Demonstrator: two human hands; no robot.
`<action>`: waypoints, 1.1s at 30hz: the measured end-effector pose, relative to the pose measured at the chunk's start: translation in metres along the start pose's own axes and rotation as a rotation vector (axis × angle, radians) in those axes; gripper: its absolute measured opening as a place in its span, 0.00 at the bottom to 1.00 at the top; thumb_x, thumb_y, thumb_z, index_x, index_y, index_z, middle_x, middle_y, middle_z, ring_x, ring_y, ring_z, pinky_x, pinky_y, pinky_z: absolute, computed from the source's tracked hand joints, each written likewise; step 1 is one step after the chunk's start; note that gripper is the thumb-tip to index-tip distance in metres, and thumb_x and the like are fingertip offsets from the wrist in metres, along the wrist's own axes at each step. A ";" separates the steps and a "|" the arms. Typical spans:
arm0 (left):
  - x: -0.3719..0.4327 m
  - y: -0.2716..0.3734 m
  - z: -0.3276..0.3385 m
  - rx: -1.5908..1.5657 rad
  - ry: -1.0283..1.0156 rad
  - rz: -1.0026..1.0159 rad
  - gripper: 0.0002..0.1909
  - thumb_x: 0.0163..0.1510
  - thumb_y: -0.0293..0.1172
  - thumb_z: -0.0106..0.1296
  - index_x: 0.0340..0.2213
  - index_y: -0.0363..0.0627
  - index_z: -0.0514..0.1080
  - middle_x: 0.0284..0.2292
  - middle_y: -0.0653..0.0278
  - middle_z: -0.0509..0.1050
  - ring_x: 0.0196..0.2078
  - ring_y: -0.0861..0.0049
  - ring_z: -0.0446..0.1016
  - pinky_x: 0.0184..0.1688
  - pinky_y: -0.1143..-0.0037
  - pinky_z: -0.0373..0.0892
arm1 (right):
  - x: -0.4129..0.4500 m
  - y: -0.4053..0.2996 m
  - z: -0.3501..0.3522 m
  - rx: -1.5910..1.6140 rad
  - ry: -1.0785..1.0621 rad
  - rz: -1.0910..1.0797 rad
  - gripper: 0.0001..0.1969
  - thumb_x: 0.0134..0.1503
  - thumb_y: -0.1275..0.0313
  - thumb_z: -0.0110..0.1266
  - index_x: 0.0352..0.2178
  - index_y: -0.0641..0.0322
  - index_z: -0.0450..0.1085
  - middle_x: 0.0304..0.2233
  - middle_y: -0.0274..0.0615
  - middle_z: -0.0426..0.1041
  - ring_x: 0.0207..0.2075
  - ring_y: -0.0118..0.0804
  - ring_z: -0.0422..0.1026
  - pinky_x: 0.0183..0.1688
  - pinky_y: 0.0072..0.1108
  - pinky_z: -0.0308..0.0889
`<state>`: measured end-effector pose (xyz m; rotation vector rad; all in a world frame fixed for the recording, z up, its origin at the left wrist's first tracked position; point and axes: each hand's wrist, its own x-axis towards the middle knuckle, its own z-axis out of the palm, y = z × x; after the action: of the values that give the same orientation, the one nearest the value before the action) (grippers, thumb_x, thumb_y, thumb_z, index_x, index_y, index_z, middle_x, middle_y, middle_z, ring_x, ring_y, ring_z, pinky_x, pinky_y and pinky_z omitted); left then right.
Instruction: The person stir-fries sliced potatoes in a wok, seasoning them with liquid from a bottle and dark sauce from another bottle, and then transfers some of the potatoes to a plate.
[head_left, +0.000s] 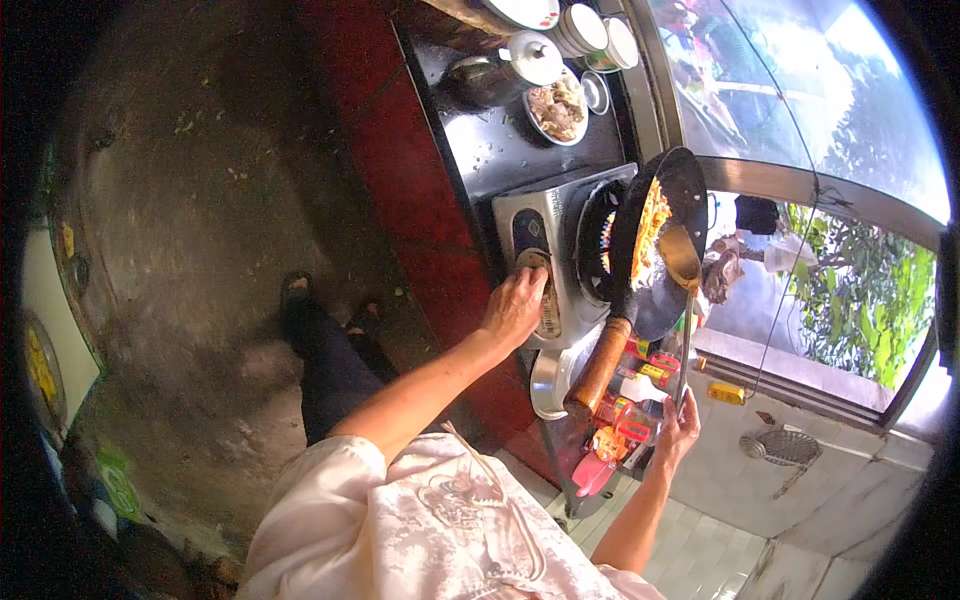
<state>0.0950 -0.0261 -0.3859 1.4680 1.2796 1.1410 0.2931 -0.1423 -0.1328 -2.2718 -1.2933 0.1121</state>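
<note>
My left hand is at the front of a steel gas stove, its fingers closed on the round control knob. Blue and orange flame shows at the burner. Over that burner is a dark wok with a wooden handle pointing towards me. Inside it lies cooked food in orange and yellow shreds. My right hand grips the long metal handle of a wok spatula. The spatula's blade is within the wok, beside the food.
Behind the stove stand a plate of meat pieces, a lidded metal pot and stacked white bowls. Near the wok handle are a metal basin, several seasoning bottles and a pink container. A skimmer hangs on the tiled wall.
</note>
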 end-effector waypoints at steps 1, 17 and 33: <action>0.000 -0.001 0.001 0.017 0.011 0.001 0.20 0.43 0.19 0.51 0.40 0.36 0.62 0.33 0.48 0.70 0.32 0.56 0.73 0.33 0.66 0.73 | -0.003 -0.006 0.001 0.004 -0.009 -0.007 0.21 0.52 0.76 0.56 0.48 0.69 0.67 0.36 0.39 0.74 0.34 0.27 0.72 0.35 0.17 0.68; -0.005 0.048 -0.107 0.030 0.044 -0.006 0.17 0.51 0.32 0.55 0.38 0.36 0.64 0.32 0.56 0.70 0.24 0.71 0.72 0.27 0.74 0.70 | -0.006 -0.087 -0.071 -0.892 -0.120 -0.315 0.18 0.47 0.74 0.54 0.42 0.44 0.71 0.27 0.38 0.69 0.28 0.45 0.72 0.28 0.31 0.66; -0.026 0.168 -0.126 0.186 -0.320 0.560 0.12 0.40 0.27 0.59 0.31 0.41 0.72 0.38 0.59 0.71 0.46 0.60 0.66 0.50 0.66 0.63 | 0.165 0.012 -0.021 -0.564 -0.336 -0.115 0.17 0.49 0.61 0.56 0.39 0.57 0.72 0.29 0.51 0.75 0.33 0.50 0.75 0.37 0.35 0.69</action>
<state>0.0064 -0.0653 -0.1985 2.1352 0.7855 1.0854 0.3983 -0.0196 -0.0907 -2.7194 -1.8091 0.0999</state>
